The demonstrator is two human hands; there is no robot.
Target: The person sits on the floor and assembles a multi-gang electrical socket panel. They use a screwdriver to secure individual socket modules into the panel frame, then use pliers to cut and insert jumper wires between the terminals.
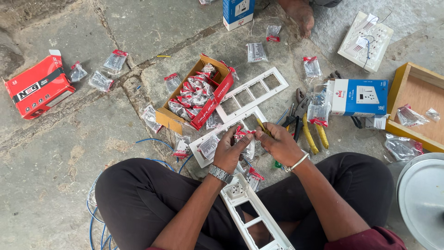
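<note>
Head view: we pinch the small packet (243,135) between left hand (230,152) and right hand (279,144); tear gently, we reckon.

A small clear plastic packet with a red header strip (243,135) is showing between the hands, above a long white plastic switch frame (257,216) lying across black trousers (138,194). An open cardboard box, red outside and brown inside (196,92), is brimming with red-and-clear packets, while a closed red carton with black-and-white lettering (39,85) is lying on grey stone flooring (60,162). Yellow-handled pliers (311,134) and a blue-and-white carton (360,97) are showing beside a pale wooden tray (418,92).
</note>
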